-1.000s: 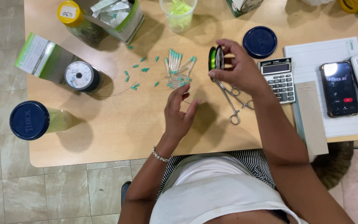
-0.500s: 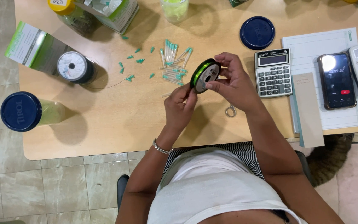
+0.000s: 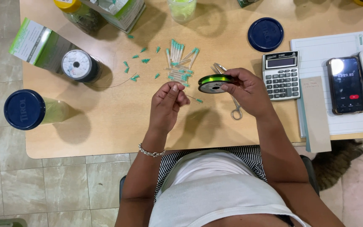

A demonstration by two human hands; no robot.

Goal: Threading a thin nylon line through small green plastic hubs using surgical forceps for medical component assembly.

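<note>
While the spool of green line (image 3: pixel 212 83) is held flat in the right hand (image 3: pixel 248 90), with its round face turned upward and its rim pinched between thumb and fingers, the left hand (image 3: pixel 167 101) is kept just to its left, apart from it by a small gap. A thin needle-like piece with a green tip (image 3: pixel 194 99) is seen in that gap, its long axis running from the left fingertips toward the right and slightly nearer, the green end lying just below the spool. The left hand is closed narrowly, thumb against forefinger, as if on the pale end of that piece; whether a strand of line is also pinched there cannot be told. The spool thus lies to the right of the left hand and is the nearer thing to it, both being raised a little over the tabletop (image 3: pixel 106 126). Both forearms are brought in from the near edge, the left wrist with a bracelet (image 3: pixel 151 151) bent inward, the right wrist angled left. Farther off, a loose heap of green-tipped pieces (image 3: pixel 180 59) is spread on the tabletop, and metal forceps (image 3: pixel 235 110) lie under the right hand. A calculator (image 3: pixel 281 75) and a phone (image 3: pixel 346 85) are set well to the right
</note>
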